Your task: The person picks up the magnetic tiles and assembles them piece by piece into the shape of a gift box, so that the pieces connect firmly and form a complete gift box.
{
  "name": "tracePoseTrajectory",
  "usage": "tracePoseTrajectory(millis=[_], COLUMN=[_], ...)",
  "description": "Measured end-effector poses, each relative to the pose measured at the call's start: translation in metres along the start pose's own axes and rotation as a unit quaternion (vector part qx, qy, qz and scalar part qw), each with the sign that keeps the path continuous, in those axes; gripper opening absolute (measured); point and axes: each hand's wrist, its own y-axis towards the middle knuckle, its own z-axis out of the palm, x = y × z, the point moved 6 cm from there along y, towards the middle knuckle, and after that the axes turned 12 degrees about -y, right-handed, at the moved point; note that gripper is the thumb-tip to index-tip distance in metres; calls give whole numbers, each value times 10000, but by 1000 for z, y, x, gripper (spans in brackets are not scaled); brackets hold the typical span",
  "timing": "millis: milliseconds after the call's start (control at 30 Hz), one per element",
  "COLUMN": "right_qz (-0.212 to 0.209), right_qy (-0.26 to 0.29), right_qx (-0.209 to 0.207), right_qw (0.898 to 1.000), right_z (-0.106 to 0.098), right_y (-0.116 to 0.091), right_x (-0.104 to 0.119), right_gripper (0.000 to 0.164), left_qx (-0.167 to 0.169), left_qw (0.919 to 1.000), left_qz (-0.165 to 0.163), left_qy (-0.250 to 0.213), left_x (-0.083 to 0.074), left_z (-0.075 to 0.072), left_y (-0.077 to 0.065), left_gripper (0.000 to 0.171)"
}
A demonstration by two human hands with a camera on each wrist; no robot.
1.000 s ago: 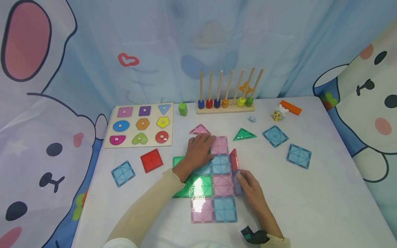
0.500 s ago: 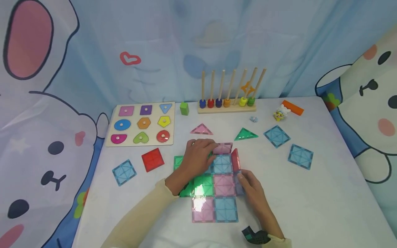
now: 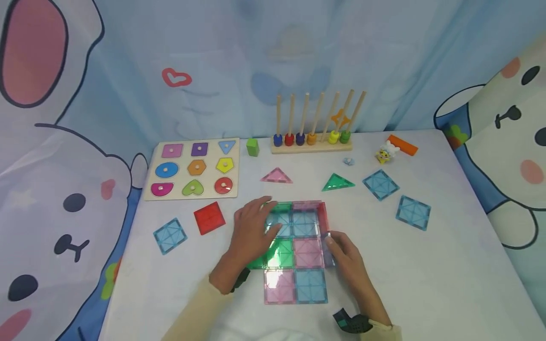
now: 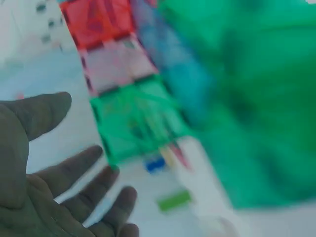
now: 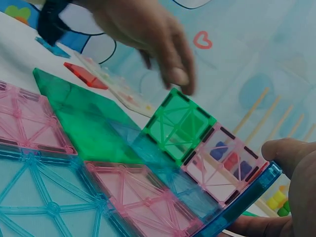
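Translucent magnetic tiles in pink, blue and green lie flat, edge to edge; a blue tile point(image 3: 311, 286) is nearest me. Along the back edge stand a green tile point(image 5: 180, 128) and a pink tile point(image 5: 224, 165). A red tile point(image 4: 98, 22) stands at the right side. In front of it my right hand point(image 3: 347, 253) pinches an upright blue tile point(image 5: 247, 197), thumb against its edge. My left hand point(image 3: 251, 232) hovers over the left part of the layout, fingers spread and holding nothing; it covers some green tiles from the head view.
Loose on the table are a red tile point(image 3: 209, 218), a blue tile point(image 3: 169, 236), a pink triangle point(image 3: 276, 175) and a green triangle point(image 3: 338, 183). Farther back are a shape puzzle board point(image 3: 187, 194), a green block point(image 3: 252, 147), a peg stand point(image 3: 311, 149) and a small figurine point(image 3: 385, 152).
The back pink tile has swung up from flat to upright, and a green tile now stands beside it. My left hand has drawn back and left; the right stays on the blue tile.
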Motion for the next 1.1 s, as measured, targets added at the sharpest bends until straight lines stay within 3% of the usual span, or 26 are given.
tracePoseTrajectory(millis=[67, 167, 267, 400, 500, 567, 667, 767, 900, 1000, 1100], right_qz=[35, 60, 46, -28, -34, 9, 28, -55, -136, -100, -62], right_qy=[-7, 47, 144, 105, 171, 248, 347, 382, 298, 244, 157], right_qx=[36, 73, 52, 44, 89, 136, 235, 332, 342, 326, 298], right_qw=[10000, 9999, 9999, 9999, 9998, 9996, 9991, 9987, 9989, 9991, 9994], right_z=[-1, -5, -14, -21, -21, -19, -14, -9, -6, -5, -1], right_y=[-2, -4, -7, -8, -8, -7, -5, -1, 2, 2, 2], right_x=[3, 6, 8, 7, 5, 4, 3, 5, 7, 6, 3], right_gripper=[51, 52, 53, 52, 51, 50, 50, 51, 51, 51, 51], left_qx=[-302, -637, -603, -320, -211, -203, -306, -562, -779, -677, -488], left_qw=[9969, 9840, 9764, 9810, 9839, 9810, 9663, 9415, 9164, 9127, 9187], left_qz=[-689, -1600, -2040, -1897, -1696, -1726, -2106, -2524, -2499, -2292, -2164], left_qy=[-227, -460, -377, -235, -527, -867, -1446, -2161, -3028, -3313, -3266], left_x=[17, 40, 55, 60, 57, 57, 61, 64, 57, 48, 39], left_z=[-10, -15, -6, 14, 24, 26, 21, 9, 0, 3, 8], left_y=[-21, -53, -77, -86, -82, -80, -83, -90, -91, -84, -79], left_gripper=[65, 75, 81, 83, 85, 83, 76, 62, 47, 45, 48])
